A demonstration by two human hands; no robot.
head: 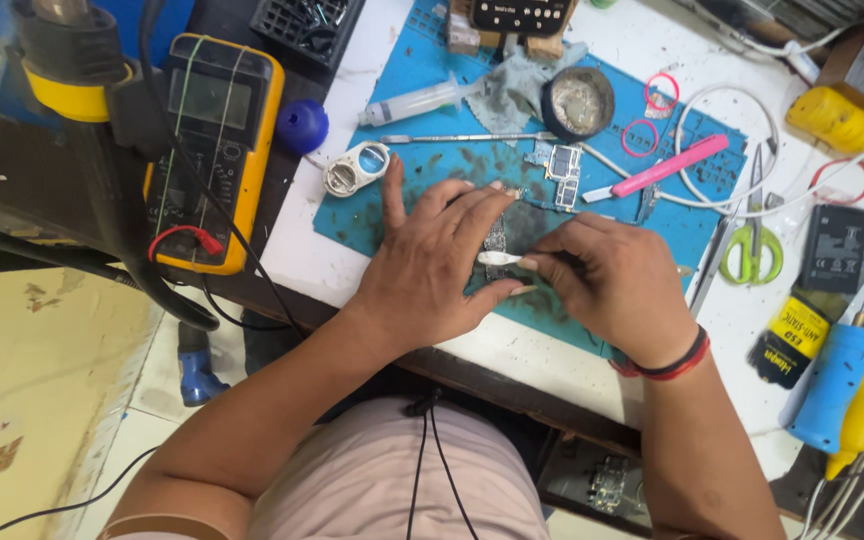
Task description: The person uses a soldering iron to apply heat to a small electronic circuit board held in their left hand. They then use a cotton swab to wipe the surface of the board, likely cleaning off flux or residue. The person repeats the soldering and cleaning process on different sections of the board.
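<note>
At the centre of the frame I see both hands meeting over a small dark circuit board (497,238) that lies on the blue work mat (372,215). My left hand (432,265) lies flat with fingers spread, pressing down on the board and covering most of it; only a narrow strip shows between the two hands, so I cannot make out its outline or parts. My right hand (607,280) is pinched shut on a small white swab-like tool (500,258), whose pale tip rests on the board just beside the left fingertips. How much of that tool runs back into the fist is hidden.

Just above the hands, a second small board (564,170) lies bare on the mat. A metal probe (462,138) and a syringe (417,103) lie toward the upper middle, beside a round tin of paste (578,102). A yellow multimeter (214,150) sits at upper left, partly crossed by a black cable. At right, green-handled scissors (752,250) and a pink tool (667,165) lie among white wires. Items along the right edge are cut off.
</note>
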